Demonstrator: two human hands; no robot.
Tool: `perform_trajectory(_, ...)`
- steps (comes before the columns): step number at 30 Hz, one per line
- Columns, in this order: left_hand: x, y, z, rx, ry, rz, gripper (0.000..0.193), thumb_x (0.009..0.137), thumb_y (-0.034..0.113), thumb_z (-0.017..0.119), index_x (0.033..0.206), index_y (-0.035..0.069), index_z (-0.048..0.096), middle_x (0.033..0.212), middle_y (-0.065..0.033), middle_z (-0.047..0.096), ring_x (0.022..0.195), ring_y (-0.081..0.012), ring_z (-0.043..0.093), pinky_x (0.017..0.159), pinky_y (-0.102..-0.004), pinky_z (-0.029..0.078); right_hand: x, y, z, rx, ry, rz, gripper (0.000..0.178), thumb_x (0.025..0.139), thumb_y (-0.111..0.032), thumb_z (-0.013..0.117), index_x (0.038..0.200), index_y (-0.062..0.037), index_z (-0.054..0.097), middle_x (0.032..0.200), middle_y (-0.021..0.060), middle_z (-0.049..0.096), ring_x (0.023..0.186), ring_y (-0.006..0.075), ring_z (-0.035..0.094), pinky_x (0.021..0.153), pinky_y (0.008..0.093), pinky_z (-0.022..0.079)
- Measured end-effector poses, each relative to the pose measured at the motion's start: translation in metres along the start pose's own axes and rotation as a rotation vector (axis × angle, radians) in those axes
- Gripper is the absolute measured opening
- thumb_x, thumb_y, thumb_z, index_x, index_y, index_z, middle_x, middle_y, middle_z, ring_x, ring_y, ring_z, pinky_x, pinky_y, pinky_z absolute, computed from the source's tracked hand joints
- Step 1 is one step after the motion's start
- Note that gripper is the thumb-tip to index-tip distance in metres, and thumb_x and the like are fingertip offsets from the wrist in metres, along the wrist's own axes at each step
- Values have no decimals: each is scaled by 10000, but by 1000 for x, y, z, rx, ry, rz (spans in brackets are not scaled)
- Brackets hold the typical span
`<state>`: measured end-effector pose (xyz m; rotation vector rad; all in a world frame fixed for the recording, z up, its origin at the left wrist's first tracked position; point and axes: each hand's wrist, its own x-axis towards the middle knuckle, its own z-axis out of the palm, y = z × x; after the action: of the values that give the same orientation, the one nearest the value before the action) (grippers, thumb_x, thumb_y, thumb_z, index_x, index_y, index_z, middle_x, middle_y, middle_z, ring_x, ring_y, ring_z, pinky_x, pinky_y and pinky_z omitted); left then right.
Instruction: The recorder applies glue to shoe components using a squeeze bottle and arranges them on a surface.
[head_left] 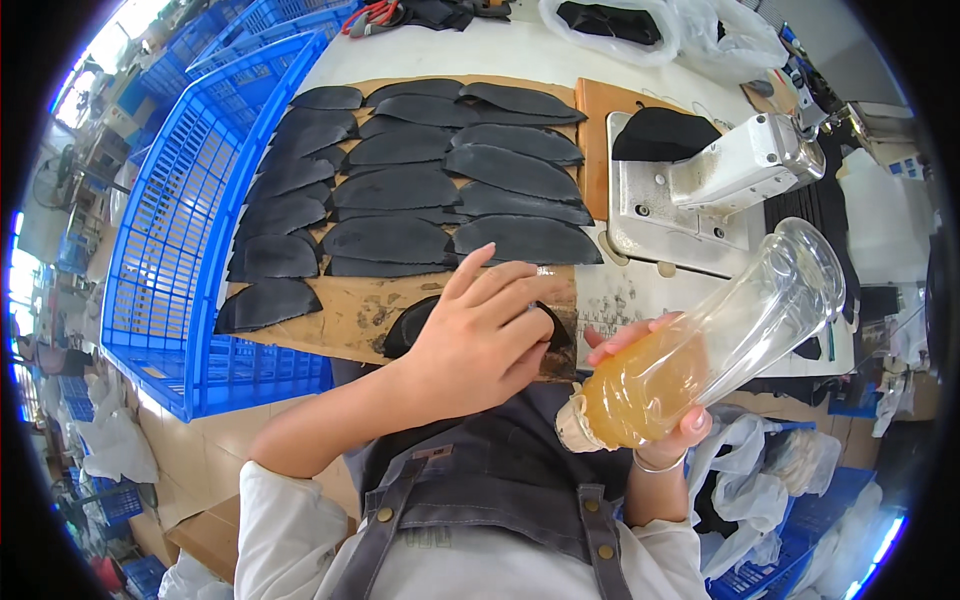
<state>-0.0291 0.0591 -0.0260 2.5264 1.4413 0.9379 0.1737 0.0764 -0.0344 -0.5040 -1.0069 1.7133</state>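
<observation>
My right hand [688,430] is wrapped round a clear plastic bottle [655,385] holding amber liquid. The bottle tilts, its wide clear end raised to the right and its cream-coloured, wrapped-looking tip pointing down to the left. Over a dark curved piece [404,326] at the near edge of a cardboard sheet [350,318], my left hand [490,330] has its fingers apart and partly bent. It hides most of that piece, so whether the fingertips press on it is unclear. Several similar black pieces [395,188] lie overlapping in columns on the cardboard.
A white sewing-type machine [740,165] stands at the right, with a black piece [665,134] on its bed. A blue crate [180,200] sits left of the table. Plastic bags [610,30] lie at the back, with red-handled tools [372,16] to their left.
</observation>
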Motion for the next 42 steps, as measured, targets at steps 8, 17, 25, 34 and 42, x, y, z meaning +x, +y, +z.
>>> perform_trajectory(8, -7, -2, -10, -69, 126, -201, 232, 647, 113, 726, 781, 77, 541, 1178, -108, 528, 1105, -305, 479, 969, -479, 311, 8, 9, 11, -35, -81, 91, 766, 639, -544, 627, 1145, -25, 380, 955, 199, 529, 848, 324, 574, 902, 492, 415)
perform_trajectory(17, -46, -17, -75, -337, 497, -525, 144, 700, 66, 700, 742, 68, 562, 1069, -107, 580, 1005, -244, 545, 864, -324, 408, 3, 18, 11, -101, -121, 47, 748, 726, -555, 538, 1213, -22, 345, 994, 165, 495, 877, 295, 535, 906, 494, 394)
perform_trajectory(25, -105, -35, -164, 573, 646, -521, 139, 677, 30, 689, 726, 65, 564, 1103, -93, 577, 1063, -254, 516, 926, -351, 366, 5, 15, 18, -199, -168, 5, 735, 766, -574, 473, 1236, -26, 334, 1003, 170, 482, 878, 270, 525, 918, 490, 392)
perform_trajectory(34, -141, -70, -102, 387, 414, -537, 170, 643, 81, 717, 682, 53, 554, 1099, -89, 557, 1074, -280, 488, 925, -404, 354, 1, 12, 31, -188, -45, 14, 777, 725, -600, 530, 1197, -17, 327, 974, 199, 492, 842, 296, 556, 864, 478, 443)
perform_trajectory(42, -148, -83, -112, 343, 315, -618, 336, 577, 267, 787, 668, 73, 527, 1070, -76, 538, 1034, -290, 490, 904, -409, 362, -1, 11, 29, -219, -135, -15, 709, 790, -564, 462, 1235, -28, 330, 1030, 154, 464, 885, 264, 524, 811, 412, 458)
